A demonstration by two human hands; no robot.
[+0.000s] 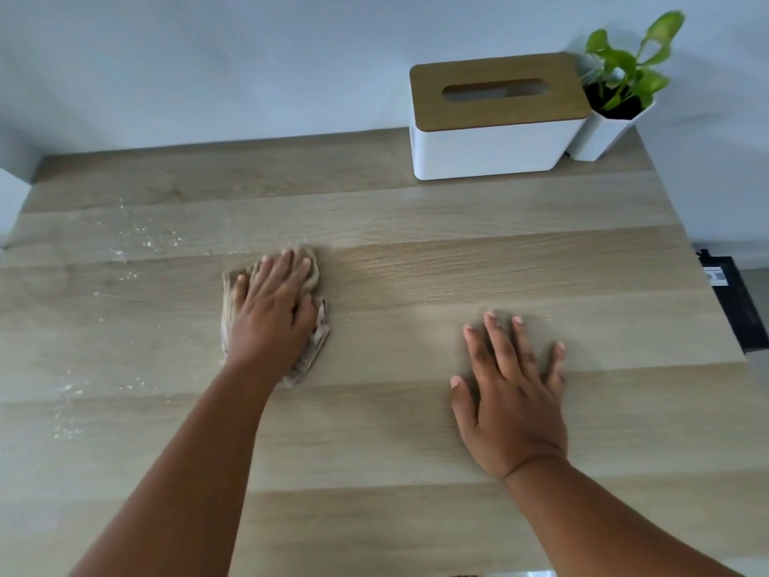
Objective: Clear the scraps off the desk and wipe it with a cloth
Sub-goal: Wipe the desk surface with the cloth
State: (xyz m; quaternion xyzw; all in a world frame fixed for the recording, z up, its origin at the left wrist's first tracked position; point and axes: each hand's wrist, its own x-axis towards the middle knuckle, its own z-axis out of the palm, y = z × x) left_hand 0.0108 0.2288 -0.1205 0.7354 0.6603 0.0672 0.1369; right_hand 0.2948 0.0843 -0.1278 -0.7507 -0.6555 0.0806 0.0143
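Wooden desk [416, 243], cloth [314, 343] under left hand [272, 314]

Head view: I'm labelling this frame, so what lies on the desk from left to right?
White specks → cloth under the left hand → right hand flat on the desk → tissue box → potted plant.

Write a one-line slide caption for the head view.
Left hand presses a beige cloth on the wooden desk; right hand rests flat; white specks remain left.
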